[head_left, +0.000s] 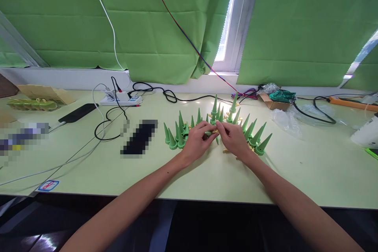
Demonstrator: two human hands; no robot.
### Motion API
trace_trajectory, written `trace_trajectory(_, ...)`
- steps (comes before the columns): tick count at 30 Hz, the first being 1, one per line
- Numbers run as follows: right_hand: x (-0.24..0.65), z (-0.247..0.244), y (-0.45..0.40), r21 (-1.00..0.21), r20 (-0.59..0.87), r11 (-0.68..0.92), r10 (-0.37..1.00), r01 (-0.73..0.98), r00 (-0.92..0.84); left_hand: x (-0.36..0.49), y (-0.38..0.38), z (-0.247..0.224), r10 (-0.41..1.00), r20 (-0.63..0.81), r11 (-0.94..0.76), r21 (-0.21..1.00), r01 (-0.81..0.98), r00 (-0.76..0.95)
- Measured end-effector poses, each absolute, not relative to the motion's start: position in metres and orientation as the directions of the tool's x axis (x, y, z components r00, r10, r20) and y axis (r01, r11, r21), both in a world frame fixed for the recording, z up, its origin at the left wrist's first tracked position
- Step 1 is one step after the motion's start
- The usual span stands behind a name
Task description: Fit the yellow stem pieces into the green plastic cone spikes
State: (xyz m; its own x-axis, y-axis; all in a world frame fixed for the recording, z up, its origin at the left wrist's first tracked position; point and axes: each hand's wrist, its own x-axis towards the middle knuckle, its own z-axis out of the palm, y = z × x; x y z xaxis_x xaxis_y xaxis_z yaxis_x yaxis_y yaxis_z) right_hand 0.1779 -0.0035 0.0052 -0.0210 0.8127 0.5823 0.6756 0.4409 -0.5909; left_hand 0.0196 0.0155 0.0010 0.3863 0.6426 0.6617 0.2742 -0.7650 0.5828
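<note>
My left hand (pixel 199 141) and my right hand (pixel 234 138) meet above the table, fingertips pinched together. Between them shows a small yellow fitting (pixel 215 131), and the right fingers close on it. The left fingers are wrapped round a green plastic spike (pixel 217 140), mostly hidden, with its tip pointing down. Around both hands stand several more green cone-shaped spikes, points up: a group at the left (pixel 172 140), some behind (pixel 233 104) and a row at the right (pixel 258 134). Loose yellow fittings (pixel 226 151) lie near and partly under my right hand.
To the left are a blurred dark object (pixel 140 137), a black flat device (pixel 78 112) and a white power strip (pixel 121 100) with cables. At the back right are a small cardboard box (pixel 275 102) and clear plastic bags (pixel 286 123). Green curtains (pixel 171 27) hang behind the table (pixel 319 173).
</note>
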Motion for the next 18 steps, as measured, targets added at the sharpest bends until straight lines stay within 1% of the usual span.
trace_trajectory(3,0.1778,0.0038,-0.0030,-0.591,0.589,0.444,0.808,0.673,-0.015,0.0199,0.0156,0.0021,0.654,0.658,-0.756,0.590,0.284,0.372)
trace_trajectory(7,0.1766,0.0053,-0.0046,-0.633,0.581,0.443,0.814,0.635,0.011,0.0202,0.0143,0.0046,0.672,0.650,-0.741,0.593,0.316,0.355)
trace_trajectory(12,0.1765,0.0064,-0.0059,-0.637,0.577,0.469,0.816,0.612,-0.024,0.0202,0.0134,0.0053,0.674,0.652,-0.739,0.577,0.349,0.348)
trace_trajectory(18,0.1771,0.0053,-0.0055,-0.641,0.576,0.485,0.816,0.595,-0.045,0.0203,0.0131,0.0059,0.684,0.651,-0.728,0.586,0.356,0.328)
